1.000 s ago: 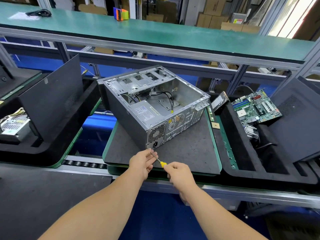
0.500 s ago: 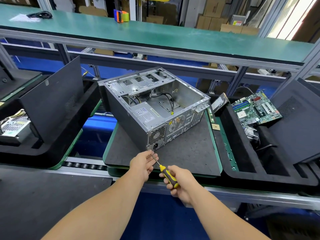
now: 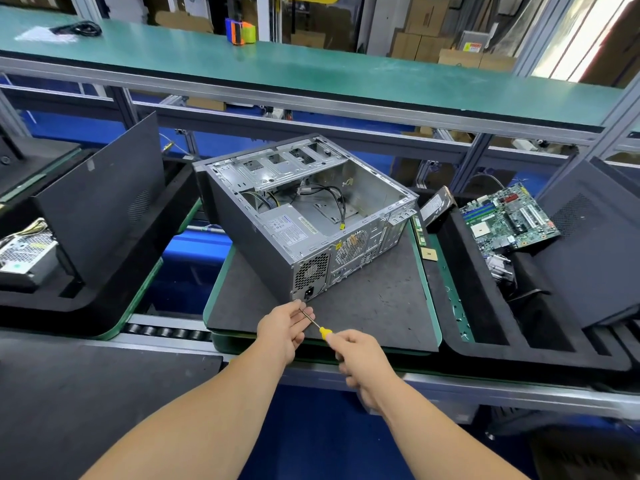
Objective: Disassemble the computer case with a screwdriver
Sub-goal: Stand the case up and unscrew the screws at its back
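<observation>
An open grey computer case [image 3: 249, 237] lies on its side on a dark mat [image 3: 381, 313], rear panel toward me, with the power supply [image 3: 294, 226] and loose cables inside. My right hand [image 3: 360, 355] grips the yellow handle of a screwdriver [image 3: 320, 327]. Its thin shaft points up-left toward the case's lower rear corner. My left hand [image 3: 284, 327] sits just below that corner, fingers curled round the shaft near the tip. The tip itself is hidden by my fingers.
A black foam tray [image 3: 485, 334] at the right holds a green motherboard [image 3: 509, 220], a drive [image 3: 436, 206] and a black side panel [image 3: 588, 247]. Another tray [image 3: 104, 299] at the left holds a side panel and a power supply [image 3: 24, 254]. A green shelf [image 3: 311, 74] runs overhead behind.
My right hand rotated on the screwdriver handle, showing more of it half a second ago and covering it again now. My left hand stayed at the shaft by the case corner.
</observation>
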